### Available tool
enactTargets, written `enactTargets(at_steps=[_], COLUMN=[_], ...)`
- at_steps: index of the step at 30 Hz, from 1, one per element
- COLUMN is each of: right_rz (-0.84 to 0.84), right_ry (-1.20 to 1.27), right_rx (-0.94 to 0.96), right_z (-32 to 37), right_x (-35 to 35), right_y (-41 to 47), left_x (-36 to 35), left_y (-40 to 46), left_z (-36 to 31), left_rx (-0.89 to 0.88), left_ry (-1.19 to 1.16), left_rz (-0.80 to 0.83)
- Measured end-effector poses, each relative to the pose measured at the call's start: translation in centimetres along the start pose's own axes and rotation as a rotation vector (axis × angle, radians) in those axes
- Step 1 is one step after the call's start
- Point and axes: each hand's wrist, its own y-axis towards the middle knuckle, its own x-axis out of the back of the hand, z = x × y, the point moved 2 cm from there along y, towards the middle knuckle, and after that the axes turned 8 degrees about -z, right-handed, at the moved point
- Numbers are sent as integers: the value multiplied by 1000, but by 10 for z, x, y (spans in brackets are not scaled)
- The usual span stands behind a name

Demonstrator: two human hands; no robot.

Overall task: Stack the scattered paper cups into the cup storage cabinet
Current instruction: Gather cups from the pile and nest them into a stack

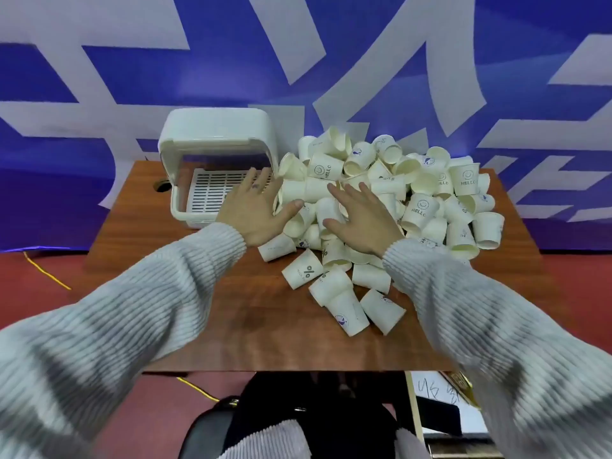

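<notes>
Ribbed grey sleeves (139,313) reached over the wooden desk (231,326). Both hands, left hand (255,207) and right hand (361,220), were spread flat, holding nothing. Paper cups (390,193) lay heaped toward the far right corner: probably light, thin-walled, easily crushed, best pinched at the rim. At the far left edge stood the white plastic cabinet (218,137), open, with a slotted tray.

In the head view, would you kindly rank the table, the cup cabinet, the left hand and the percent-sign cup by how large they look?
1. Table
2. Cabinet
3. Left hand, though it is nearer the camera than the cabinet
4. Percent-sign cup
</notes>
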Motion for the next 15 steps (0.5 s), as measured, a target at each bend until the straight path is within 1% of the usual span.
enactTargets(at_steps=[3,6,8,12,15], right_rz=[4,12,-3,-109,-191], right_ry=[-28,-46,-134,-292,-364], right_rx=[-10,-23,16,85,96], right_z=[-5,-14,-23,-37,-44], right_x=[-18,-40,-54,-87,-106], right_y=[3,9,15,26,34], left_x=[-14,-36,-51,-91,-117], left_y=[2,7,16,28,34], left_z=[5,9,9,7,5], left_rx=[9,11,8,29,-21], left_ry=[-5,14,27,-16,70], left_rz=[43,-19,-43,-37,-63])
